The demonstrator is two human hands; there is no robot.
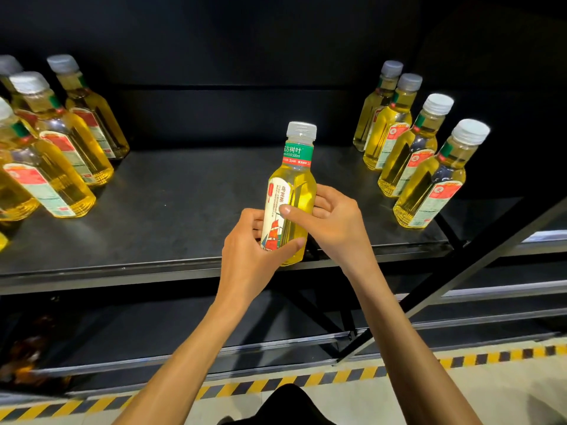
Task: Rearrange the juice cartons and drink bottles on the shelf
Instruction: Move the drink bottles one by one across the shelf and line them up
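A yellow tea bottle [291, 191] with a white cap and a ship label stands upright over the front edge of the black shelf [171, 210]. My left hand [248, 250] grips its lower body, thumb across the front. My right hand [331, 219] holds its middle from the right, thumb on the label. Whether the bottle's base touches the shelf is hidden by my hands. A row of several like bottles [414, 148] runs along the shelf's right side, and several more bottles [58, 139] stand at the left.
The shelf's dark back wall [230, 56] rises behind. A diagonal black frame brace [478, 253] crosses at the right. Lower shelves [184, 342] sit beneath, with dark bottles [27, 354] at lower left. Yellow-black tape [306, 381] marks the floor.
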